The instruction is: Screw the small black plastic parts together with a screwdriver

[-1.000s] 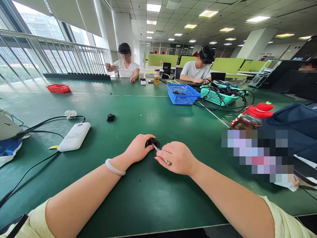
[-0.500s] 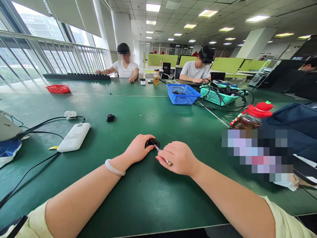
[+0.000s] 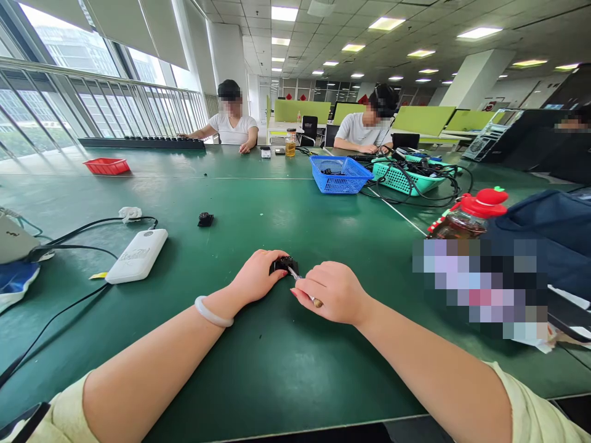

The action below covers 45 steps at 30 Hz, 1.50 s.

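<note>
My left hand (image 3: 257,276) rests on the green table (image 3: 286,363) with its fingers curled round a small black part (image 3: 284,265), pinning it down. My right hand (image 3: 333,293) is closed on a thin tool with a metal tip and a wooden handle (image 3: 303,287); the tip touches the black part. A white bangle (image 3: 212,312) sits on my left wrist. A second small black part (image 3: 205,219) lies alone farther out to the left.
A white power bank (image 3: 136,255) with black cables lies at the left. A blue basket (image 3: 340,174) and a teal basket of cables (image 3: 409,177) stand behind. A red-capped bottle (image 3: 466,220) and a dark bag (image 3: 549,240) are right. Two people sit across the table.
My hands have stayed in place on the black part. The person at the far left has lowered an arm onto the table.
</note>
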Each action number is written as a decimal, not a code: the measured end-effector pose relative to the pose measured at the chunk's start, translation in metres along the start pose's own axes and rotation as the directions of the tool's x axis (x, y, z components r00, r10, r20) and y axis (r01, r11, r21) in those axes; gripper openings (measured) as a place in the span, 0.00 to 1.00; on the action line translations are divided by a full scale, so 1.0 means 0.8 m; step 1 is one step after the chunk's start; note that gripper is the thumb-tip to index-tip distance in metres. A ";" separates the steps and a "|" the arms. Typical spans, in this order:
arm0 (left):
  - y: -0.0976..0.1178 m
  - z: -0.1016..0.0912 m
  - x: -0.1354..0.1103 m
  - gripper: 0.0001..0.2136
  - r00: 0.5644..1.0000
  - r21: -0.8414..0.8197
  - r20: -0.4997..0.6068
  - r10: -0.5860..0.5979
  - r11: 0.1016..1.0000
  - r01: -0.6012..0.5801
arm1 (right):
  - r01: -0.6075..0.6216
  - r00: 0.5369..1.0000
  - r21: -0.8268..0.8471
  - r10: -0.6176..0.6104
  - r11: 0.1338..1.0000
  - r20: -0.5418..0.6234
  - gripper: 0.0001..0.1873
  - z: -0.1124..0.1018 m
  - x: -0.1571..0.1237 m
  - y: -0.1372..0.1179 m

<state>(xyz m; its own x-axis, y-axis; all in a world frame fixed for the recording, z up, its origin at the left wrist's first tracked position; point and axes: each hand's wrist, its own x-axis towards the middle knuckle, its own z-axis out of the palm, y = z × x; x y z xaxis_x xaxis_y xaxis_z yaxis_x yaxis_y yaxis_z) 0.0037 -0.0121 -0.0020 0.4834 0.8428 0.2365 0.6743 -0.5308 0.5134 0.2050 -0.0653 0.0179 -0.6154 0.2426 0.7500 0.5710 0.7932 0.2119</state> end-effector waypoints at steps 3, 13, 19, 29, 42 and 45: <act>0.000 0.000 0.000 0.14 1.000 0.001 0.002 -0.004 1.000 0.004 | -0.008 1.000 0.002 0.008 1.000 0.000 0.14 0.000 0.001 0.000; -0.002 0.001 -0.001 0.14 1.000 0.000 0.001 0.001 1.000 -0.001 | 0.003 1.000 -0.020 -0.003 1.000 -0.023 0.14 -0.003 0.001 -0.001; -0.001 0.001 0.000 0.14 1.000 0.004 0.000 -0.002 1.000 0.002 | -0.008 1.000 -0.020 0.008 1.000 0.006 0.15 0.000 0.002 -0.002; -0.002 0.001 -0.001 0.17 1.000 -0.004 0.004 -0.028 1.000 0.028 | -0.002 0.999 -0.036 0.001 0.999 -0.032 0.14 -0.005 0.002 0.000; -0.004 0.003 -0.001 0.17 1.000 -0.016 0.003 -0.017 1.000 0.017 | 0.002 0.999 -0.045 -0.004 0.999 -0.049 0.13 -0.003 0.000 0.001; -0.003 0.002 -0.001 0.18 1.000 -0.016 0.001 -0.028 0.999 0.028 | 0.012 0.998 -0.051 -0.015 0.999 -0.055 0.12 -0.003 0.000 0.002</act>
<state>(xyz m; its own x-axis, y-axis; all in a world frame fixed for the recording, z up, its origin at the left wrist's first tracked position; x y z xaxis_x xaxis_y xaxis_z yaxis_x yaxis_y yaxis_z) 0.0027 -0.0118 -0.0051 0.4651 0.8570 0.2217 0.6783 -0.5059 0.5329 0.2071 -0.0656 0.0201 -0.5929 0.1998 0.7801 0.5906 0.7664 0.2525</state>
